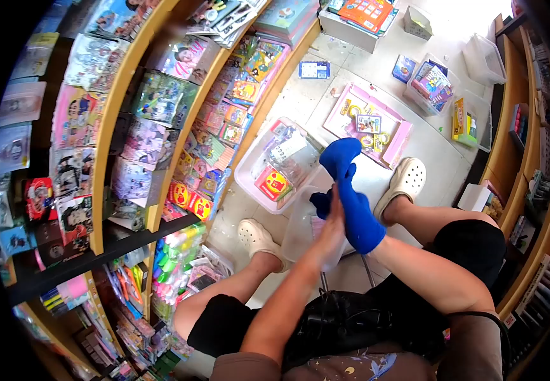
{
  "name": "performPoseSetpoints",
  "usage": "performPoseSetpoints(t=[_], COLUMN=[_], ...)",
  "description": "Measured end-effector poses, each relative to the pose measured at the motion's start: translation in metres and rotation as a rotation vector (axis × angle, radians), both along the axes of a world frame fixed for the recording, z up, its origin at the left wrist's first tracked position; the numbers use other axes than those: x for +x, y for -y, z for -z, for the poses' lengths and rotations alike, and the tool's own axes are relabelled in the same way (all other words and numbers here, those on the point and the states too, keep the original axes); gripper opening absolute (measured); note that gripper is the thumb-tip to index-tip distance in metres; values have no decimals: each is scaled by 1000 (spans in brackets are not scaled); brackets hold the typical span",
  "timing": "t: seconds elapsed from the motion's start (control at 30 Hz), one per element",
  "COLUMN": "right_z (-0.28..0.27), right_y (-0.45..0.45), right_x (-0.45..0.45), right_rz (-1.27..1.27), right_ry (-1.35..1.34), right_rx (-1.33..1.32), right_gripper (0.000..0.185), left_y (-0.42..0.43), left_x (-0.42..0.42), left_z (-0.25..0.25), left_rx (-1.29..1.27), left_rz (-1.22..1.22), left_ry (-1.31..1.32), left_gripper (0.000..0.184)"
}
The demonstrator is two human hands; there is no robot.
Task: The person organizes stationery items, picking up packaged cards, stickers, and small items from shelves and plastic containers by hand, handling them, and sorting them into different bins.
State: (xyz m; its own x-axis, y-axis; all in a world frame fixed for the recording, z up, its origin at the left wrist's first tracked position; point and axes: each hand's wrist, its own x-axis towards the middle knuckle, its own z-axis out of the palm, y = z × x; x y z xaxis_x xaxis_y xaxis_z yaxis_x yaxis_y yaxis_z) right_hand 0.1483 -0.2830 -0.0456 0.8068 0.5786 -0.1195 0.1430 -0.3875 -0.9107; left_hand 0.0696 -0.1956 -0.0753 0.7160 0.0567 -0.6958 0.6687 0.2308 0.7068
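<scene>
My right hand (358, 219) is covered by a blue knit glove up to the wrist, and its fingers close against my left hand. Bare skin shows on the back and wrist of my left hand (333, 222); its fingers are hidden behind blue fabric. More blue cloth, seemingly a second glove (340, 155), stretches above the two hands, with a darker blue bit at the left side. Both hands are pressed together over a clear plastic bin (300, 238). Just beyond stands another clear bin (247, 166) with packaged goods inside.
A pink tray (397, 147) with yellow rolls lies ahead. Clear tubs (483, 60) and a white box (351, 32) stand farther back. Packed shelves (106, 127) line the left, wooden shelves (510, 159) the right. My cream clogs (408, 181) flank the bins.
</scene>
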Motion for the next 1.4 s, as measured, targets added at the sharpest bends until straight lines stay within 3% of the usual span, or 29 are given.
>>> performPoseSetpoints(t=[0.07,0.1,0.17,0.23,0.27,0.37,0.4,0.47,0.53,0.57,0.63,0.67,0.7,0.77,0.9,0.97,1.03,1.1,1.17,1.2,1.23,1.3,1.33,1.4], right_z=[14,-2,-33,-46,-43,-66,-64,-25,21,32,15,-7,-11,15,-54,-40,-57,-66,-69,-26,-25,-46,-39,-28], right_y=[-1,-2,-4,17,22,25,26,23,22,23,16,13,7,1,6,8,3,-9,-23,-22,-22,-14,-16,-2], right_x=[-7,-1,10,22,20,28,26,15,5,3,17,22,25,25,33,29,25,15,-8,-23,-27,-27,-21,-13], right_rz=[145,230,539,554,585,596,480,339,207,141,14,317,328,323,520,178,-202,-301,-148,43,212,241,28,26], right_ry=[4,-264,-773,-1264,-1286,-1359,-1303,-1265,-1408,-1469,-1275,-1419,-1329,-1504,-1494,-1066,-28,432,269,14,-201,316,782,559], right_rx=[151,285,615,435,528,443,440,570,875,963,733,649,805,911,552,344,-338,-647,-631,-231,204,-150,-712,-376], right_gripper=[44,41,41,44,41,34,30,30,31,32,33,34,35,36,34,19,17,18,20,25,32,21,21,39], left_y=[23,32,41,47,46,51,51,53,55,54,48,44,35,7,-36,-44,-43,-35,-13,-2,6,20,25,30], left_x=[5,10,11,4,2,7,11,13,17,18,19,21,21,15,-13,-20,-20,-17,-2,0,4,10,17,16], left_z=[-40,-55,-63,-76,-80,-99,-106,-111,-114,-114,-115,-114,-113,-108,-107,-112,-111,-105,-102,-93,-92,-116,-127,-126], left_rx=[-201,-307,-116,-27,7,125,145,296,513,476,401,571,528,440,-93,-252,-278,-311,-474,-687,-893,-699,-601,-483], left_rz=[-112,-164,-42,70,111,117,112,173,158,111,12,-53,-34,0,-419,-631,-695,-758,-760,-580,-393,-530,-589,-555], left_ry=[137,209,430,495,501,523,525,562,625,567,451,485,396,214,122,178,227,273,308,423,532,350,265,277], left_gripper=[63,65,65,63,60,59,56,59,68,68,66,47,40,25,15,12,7,14,41,45,49,45,43,41])
